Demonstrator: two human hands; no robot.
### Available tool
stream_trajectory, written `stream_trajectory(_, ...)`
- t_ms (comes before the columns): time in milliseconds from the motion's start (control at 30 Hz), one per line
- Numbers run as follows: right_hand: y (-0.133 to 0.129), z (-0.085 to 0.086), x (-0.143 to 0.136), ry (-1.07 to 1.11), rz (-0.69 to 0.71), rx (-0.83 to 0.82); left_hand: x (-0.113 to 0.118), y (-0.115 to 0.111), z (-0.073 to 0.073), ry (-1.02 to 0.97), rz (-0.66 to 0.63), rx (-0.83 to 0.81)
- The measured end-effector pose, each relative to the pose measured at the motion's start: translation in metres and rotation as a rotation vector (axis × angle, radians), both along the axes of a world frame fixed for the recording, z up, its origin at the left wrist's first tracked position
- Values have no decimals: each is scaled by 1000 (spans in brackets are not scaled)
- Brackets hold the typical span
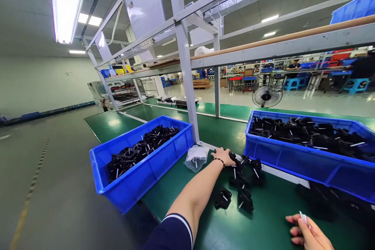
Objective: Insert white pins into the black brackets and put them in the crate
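My left hand, with a beaded bracelet at the wrist, reaches forward over the black parts on the green table; its fingertips are partly hidden at the nearest part. Several of these parts have a white pin. My right hand is low at the right, closed on small white pins between thumb and fingers. Beside my left hand lies a clear plastic bag with white pins in it. A single black part lies nearer to me.
A blue bin of black parts stands at the left, another blue bin at the right. A white metal post rises behind the bag. Beyond are a fan and a seated person.
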State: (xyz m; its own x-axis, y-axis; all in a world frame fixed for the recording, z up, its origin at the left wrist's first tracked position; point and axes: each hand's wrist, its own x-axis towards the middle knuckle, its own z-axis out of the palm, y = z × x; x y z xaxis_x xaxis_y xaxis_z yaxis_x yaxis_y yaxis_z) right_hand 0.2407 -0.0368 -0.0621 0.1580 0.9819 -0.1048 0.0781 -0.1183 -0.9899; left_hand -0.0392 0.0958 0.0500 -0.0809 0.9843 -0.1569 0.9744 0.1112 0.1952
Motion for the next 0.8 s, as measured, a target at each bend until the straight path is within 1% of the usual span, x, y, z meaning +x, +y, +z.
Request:
stream_trajectory(133,0,2,0,19,3,-29,-6,-10,-3,-3,-67,57)
stream_trajectory(300,-4,7,-3,18,-18,-2,-12,-21,-7,-16,-142,106)
stream_trajectory(533,-2,6,-2,24,-24,-7,-12,-27,-12,12,-216,169)
stream_trajectory(800,-2,6,-2,10,-21,10,-7,-36,-7,50,-312,202)
